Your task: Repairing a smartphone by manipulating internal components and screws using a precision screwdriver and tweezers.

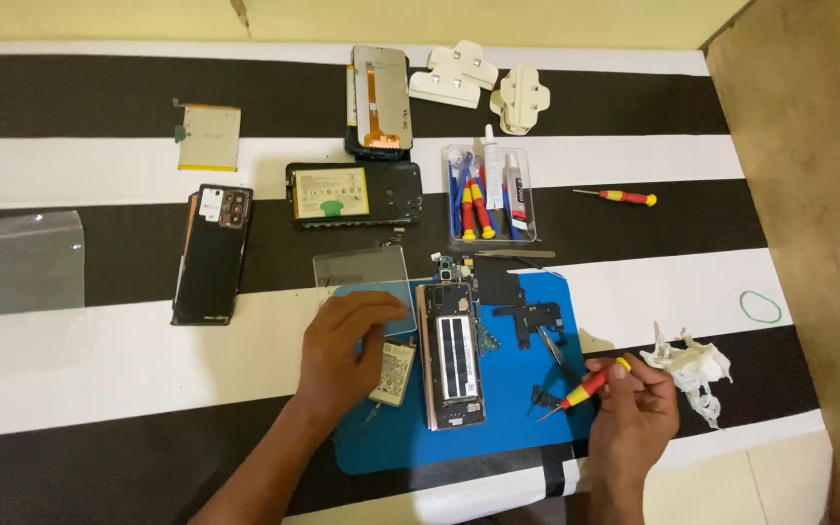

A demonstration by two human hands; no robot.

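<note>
Blue rubber work mat (498,428) lay near the front edge of the black-and-white striped table (99,360), keeping small parts from rolling off. On it sat the opened gold-framed phone body (452,356), face down, its black inner plate with two pale strips exposed. The left hand (342,355) rested flat beside it, fingers spread loosely over a small silver battery (396,374) and a clear glass panel (367,282), steadying them. The right hand (634,403) was pinched shut around a red-and-yellow precision screwdriver (583,389), tip angled down toward the mat's right part, near a loose black shield plate (527,316).
</note>
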